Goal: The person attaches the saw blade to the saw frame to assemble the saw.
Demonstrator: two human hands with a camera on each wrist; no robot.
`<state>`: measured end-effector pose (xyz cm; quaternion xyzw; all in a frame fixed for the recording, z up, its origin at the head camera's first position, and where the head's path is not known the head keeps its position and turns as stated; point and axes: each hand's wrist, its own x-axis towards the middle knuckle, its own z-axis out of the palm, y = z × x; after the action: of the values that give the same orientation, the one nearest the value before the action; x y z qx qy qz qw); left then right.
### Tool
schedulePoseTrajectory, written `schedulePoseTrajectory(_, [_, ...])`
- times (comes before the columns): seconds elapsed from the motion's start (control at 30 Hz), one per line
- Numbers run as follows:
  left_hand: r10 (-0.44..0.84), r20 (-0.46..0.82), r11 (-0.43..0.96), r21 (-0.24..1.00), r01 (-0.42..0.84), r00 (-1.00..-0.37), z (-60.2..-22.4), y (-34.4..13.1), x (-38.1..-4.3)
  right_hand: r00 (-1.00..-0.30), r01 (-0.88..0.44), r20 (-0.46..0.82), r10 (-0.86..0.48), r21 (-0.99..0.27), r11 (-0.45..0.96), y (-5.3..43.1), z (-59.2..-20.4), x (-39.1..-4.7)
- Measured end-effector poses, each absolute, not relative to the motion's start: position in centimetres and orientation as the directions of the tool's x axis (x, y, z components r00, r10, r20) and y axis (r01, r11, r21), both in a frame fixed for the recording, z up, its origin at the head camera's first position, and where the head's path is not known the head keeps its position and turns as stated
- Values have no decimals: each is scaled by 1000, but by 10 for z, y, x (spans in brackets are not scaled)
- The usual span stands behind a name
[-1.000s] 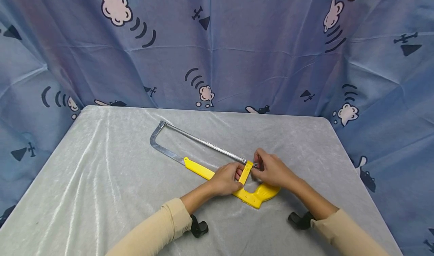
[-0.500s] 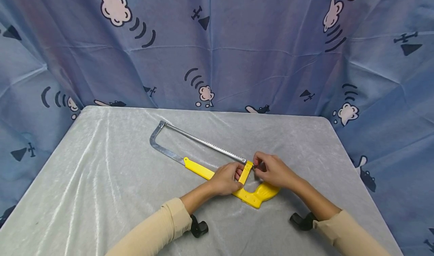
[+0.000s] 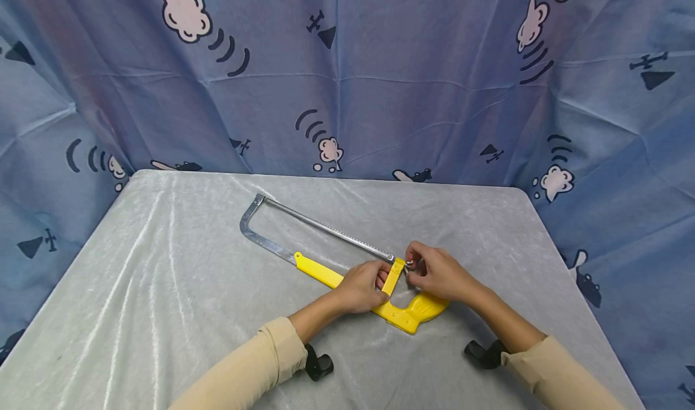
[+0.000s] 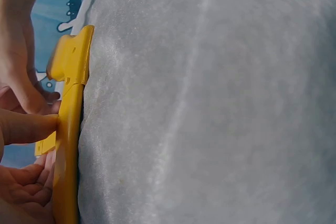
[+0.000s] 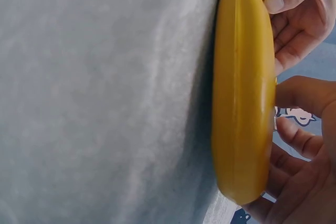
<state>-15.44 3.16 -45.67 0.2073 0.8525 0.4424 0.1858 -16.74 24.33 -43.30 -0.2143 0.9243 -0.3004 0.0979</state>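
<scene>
A hacksaw [image 3: 320, 272] with a yellow handle [image 3: 426, 307] and a silver bow lies flat on the cloth, its toothed blade [image 3: 331, 230] on the far side. My left hand [image 3: 358, 286] grips the yellow frame near the upright post [image 3: 393, 277], thumb on the near side. At the post's far end, the thumb and forefinger of my right hand [image 3: 441, 272] pinch a small metal wing nut [image 3: 409, 264], mostly covered by the fingers. In the right wrist view the handle [image 5: 244, 87] hides the nut and part of the fingertips.
Pale grey velvety cloth [image 3: 179, 313] covers the table, with creases at the left. Behind its far edge hangs a blue patterned curtain [image 3: 347, 84]. A black wrist camera [image 3: 319, 365] sits under the left wrist and another camera [image 3: 483, 354] under the right.
My right thumb and forefinger shift slightly at the wing nut, parting and closing on it again. The hacksaw and my left hand stay where they were.
</scene>
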Motion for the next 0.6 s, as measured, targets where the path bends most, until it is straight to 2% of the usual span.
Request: schedulePoseTrajectory(0.6, [517,-139,530,827,189,-845,-459,32,-155,-906,-333,-37,-422,-554,763,240,-437,-168])
